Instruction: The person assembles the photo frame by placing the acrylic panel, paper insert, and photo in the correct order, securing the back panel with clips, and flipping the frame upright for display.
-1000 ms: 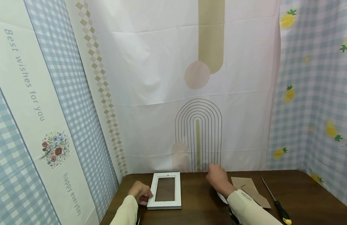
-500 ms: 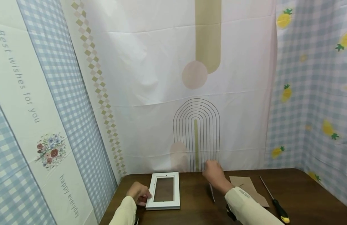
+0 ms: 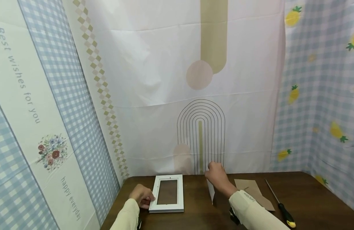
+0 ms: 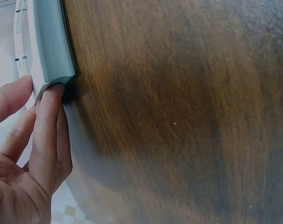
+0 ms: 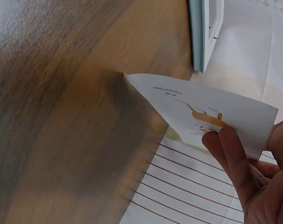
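Observation:
A white picture frame (image 3: 166,208) lies on the table, its middle opening showing dark brown. My left hand (image 3: 142,195) pinches the frame's left side. In the left wrist view, the thumb is at the top edge and the fingers (image 4: 49,116) are against the outer side. To the right of the frame, my right hand (image 3: 218,177) holds a thin white paper card (image 3: 210,191), which hangs down steeply. The right wrist view shows the card (image 5: 169,93) slightly bowed, with small size print and an orange drawing partly covered by my fingers (image 5: 232,149).
A brown board (image 3: 252,193) with a thin dark strip lies right of my right hand, partly behind the sleeve. Farther right rests a screwdriver (image 3: 285,212) with a black and yellow handle. A printed cloth (image 3: 154,127) hangs just behind the table's back edge.
My right hand has shifted a little left and up with the card, whose white face now shows more. My left hand stays at the frame.

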{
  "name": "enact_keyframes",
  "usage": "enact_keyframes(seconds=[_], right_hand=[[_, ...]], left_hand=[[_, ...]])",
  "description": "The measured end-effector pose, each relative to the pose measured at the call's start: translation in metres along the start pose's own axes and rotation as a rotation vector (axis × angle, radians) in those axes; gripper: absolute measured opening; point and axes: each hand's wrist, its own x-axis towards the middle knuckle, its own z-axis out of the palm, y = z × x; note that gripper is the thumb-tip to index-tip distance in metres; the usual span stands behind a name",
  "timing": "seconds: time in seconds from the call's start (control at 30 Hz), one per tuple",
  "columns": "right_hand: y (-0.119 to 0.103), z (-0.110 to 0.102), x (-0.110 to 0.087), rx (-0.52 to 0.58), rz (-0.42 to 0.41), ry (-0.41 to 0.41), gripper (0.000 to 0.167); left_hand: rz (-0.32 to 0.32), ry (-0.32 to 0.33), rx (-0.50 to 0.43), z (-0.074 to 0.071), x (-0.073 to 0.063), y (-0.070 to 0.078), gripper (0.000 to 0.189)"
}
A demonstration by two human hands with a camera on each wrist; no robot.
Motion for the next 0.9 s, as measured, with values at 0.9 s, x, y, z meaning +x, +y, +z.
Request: enact_keyframes(seconds=[0.9], right_hand=[[-0.011, 0.016, 0.002, 0.136, 0.03, -0.02, 0.051]], left_hand=[[0.013, 0.02, -0.014, 0.002, -0.003, 0.0, 0.022]])
